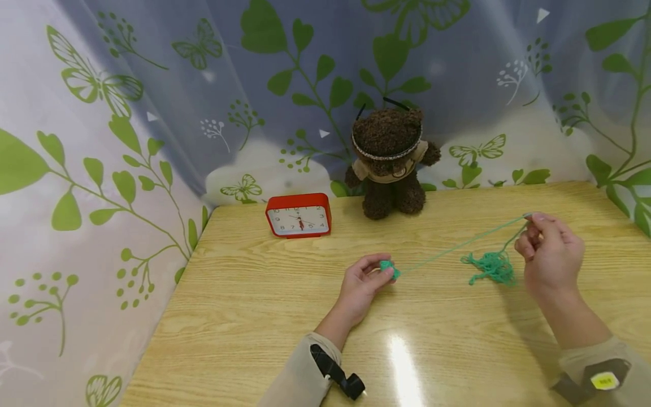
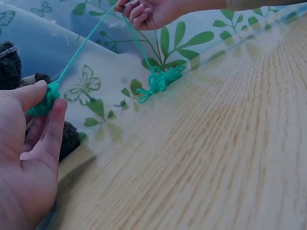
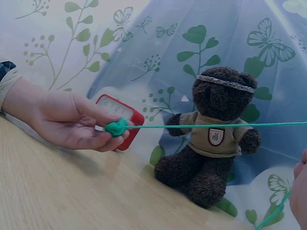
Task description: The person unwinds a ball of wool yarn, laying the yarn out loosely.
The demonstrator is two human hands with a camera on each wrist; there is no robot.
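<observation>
Wood-grain table [image 1: 244, 305], leaf-and-butterfly-print curtain [image 1: 305, 127]
Blue, white and green, the curtain hangs behind and at left; white glare [image 1: 404, 367] streaks the table.

From here I count two hands [image 1: 362, 284] [image 1: 554, 257], two sleeves [image 1: 304, 370], one ball of yarn [image 3: 116, 127], one yarn tangle [image 1: 493, 268], one clock [image 1: 299, 217], one teddy bear [image 1: 389, 135], one table [image 1: 244, 316].

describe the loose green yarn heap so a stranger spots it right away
In the head view, find the brown teddy bear, then look down and right, just short of the right hand. The green yarn heap is a loopy tangle, unlike the compact green ball pinched in the left hand.
</observation>
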